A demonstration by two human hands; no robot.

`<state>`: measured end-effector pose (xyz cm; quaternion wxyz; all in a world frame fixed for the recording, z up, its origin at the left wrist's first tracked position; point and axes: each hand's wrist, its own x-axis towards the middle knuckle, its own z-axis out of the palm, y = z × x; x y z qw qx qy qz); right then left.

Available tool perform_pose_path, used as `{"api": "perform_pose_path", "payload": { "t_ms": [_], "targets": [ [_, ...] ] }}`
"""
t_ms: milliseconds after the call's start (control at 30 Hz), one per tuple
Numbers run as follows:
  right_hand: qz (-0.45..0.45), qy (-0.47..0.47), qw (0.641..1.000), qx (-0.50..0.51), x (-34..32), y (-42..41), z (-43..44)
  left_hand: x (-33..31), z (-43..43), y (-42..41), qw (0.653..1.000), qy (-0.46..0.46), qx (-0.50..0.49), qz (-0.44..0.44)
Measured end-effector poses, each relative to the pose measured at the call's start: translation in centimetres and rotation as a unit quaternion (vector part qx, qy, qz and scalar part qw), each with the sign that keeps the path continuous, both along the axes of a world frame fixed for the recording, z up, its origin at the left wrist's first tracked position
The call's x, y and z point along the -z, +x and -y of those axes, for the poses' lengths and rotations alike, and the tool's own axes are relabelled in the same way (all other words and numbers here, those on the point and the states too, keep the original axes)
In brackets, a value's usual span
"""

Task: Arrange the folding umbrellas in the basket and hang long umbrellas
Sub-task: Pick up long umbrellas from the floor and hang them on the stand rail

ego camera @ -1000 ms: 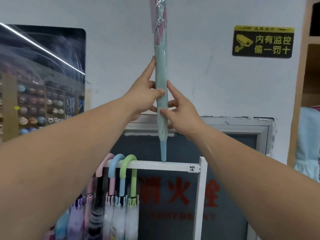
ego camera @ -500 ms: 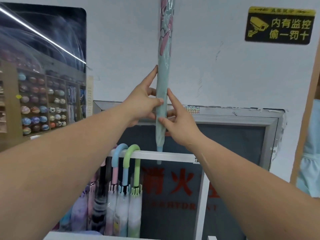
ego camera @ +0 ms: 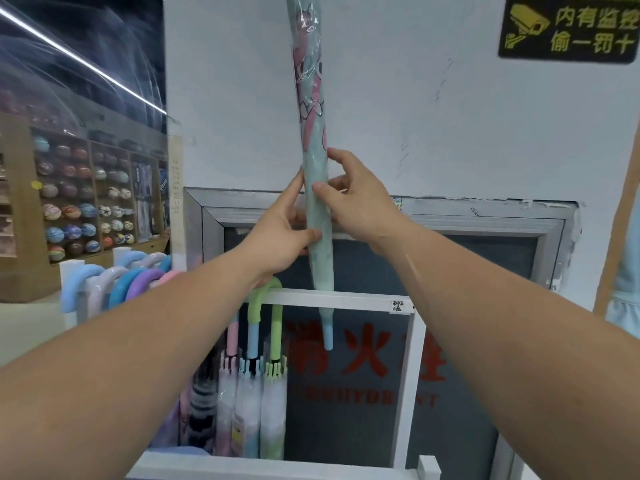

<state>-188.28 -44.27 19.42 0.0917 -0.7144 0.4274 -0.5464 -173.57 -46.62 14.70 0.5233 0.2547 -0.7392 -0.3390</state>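
Behind the rail (ego camera: 363, 301), the umbrella (ego camera: 321, 265) has dropped.

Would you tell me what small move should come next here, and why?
Probably lower the teal umbrella: the left hand and right hand grip its shaft, its tip is already below the white rail, and its handle, above the frame, cannot hook yet.

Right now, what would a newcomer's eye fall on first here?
A long mint-green umbrella stands upright at centre, held by the left hand and the right hand, its tip poking below the white rail. Pastel hooked umbrellas hang from that rail at lower left, and a black-and-yellow camera sign sits top right.
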Motion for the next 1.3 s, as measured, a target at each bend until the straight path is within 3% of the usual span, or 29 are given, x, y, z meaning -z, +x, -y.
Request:
{"api": "perform_pose_path", "payload": {
  "t_ms": [133,400,600,733,900,1000,1167,1300],
  "targets": [
    [-0.006,0.019,1.000,0.008,-0.3,0.4,1.1,0.9,0.2,-0.2,1.000,0.005,-0.010,0.028],
    [0.063,0.061,0.995,-0.035,2.6,-0.6,2.7,1.9,1.0,0.7,0.995,0.030,-0.043,0.088],
    [0.070,0.086,0.991,-0.081,4.9,-0.5,2.2,-0.4,1.4,0.7,0.996,0.015,-0.084,-0.024],
    [0.043,0.090,0.992,-0.077,6.2,0.0,2.2,-2.1,1.2,0.4,0.996,-0.022,-0.068,-0.044],
    [0.013,0.092,0.994,-0.051,6.3,0.0,1.9,-2.9,0.8,0.2,0.996,-0.043,-0.062,-0.044],
    [-0.052,0.076,0.996,0.003,5.0,-0.5,1.0,-2.6,0.7,0.2,0.997,-0.035,-0.058,-0.043],
    [0.065,0.049,0.997,0.013,1.2,-0.9,-0.4,-1.0,0.7,0.3,0.999,-0.010,-0.034,-0.007],
    [-0.003,0.004,0.999,0.051,-0.2,-0.1,0.0,0.2,0.8,0.0,0.999,0.022,-0.020,0.025]
  ]
}}
